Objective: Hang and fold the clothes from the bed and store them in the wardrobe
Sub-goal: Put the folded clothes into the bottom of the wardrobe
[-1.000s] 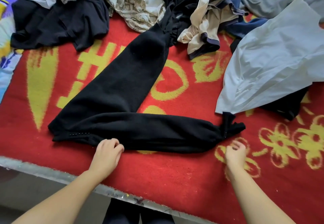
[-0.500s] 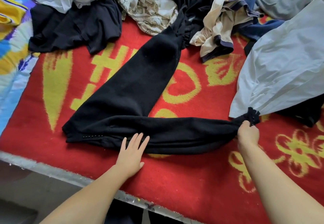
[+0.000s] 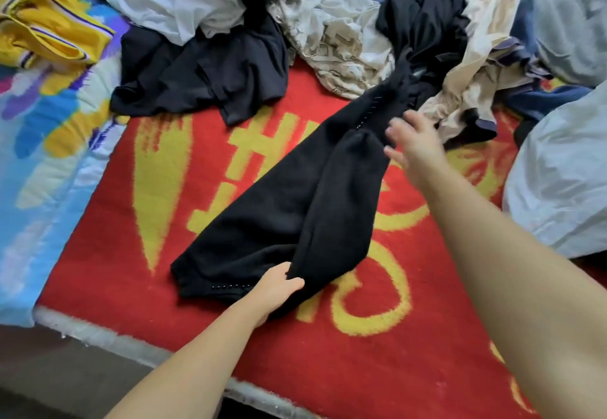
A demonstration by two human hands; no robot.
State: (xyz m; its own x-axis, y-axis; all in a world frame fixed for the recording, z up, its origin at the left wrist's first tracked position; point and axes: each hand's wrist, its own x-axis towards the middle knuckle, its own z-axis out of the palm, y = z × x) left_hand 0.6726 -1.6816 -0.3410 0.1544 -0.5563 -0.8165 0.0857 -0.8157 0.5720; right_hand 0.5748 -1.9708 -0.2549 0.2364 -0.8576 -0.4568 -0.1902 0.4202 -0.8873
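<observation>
Presently, left hand (image 3: 277, 287) grip pins the folded black fleece trousers (image 3: 295, 208); right hand (image 3: 415, 146) released, blurred, beyond.

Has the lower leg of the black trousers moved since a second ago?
Yes. The lower leg has swung up off the yellow flower print at the right of the red blanket and now lies folded over the other leg, toward the clothes pile.

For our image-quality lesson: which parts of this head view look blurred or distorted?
Head view: the right hand is motion-blurred, the left hand on the black trousers sharper; the wide lens enlarges the near forearms; soft, even light, no glare.
</observation>
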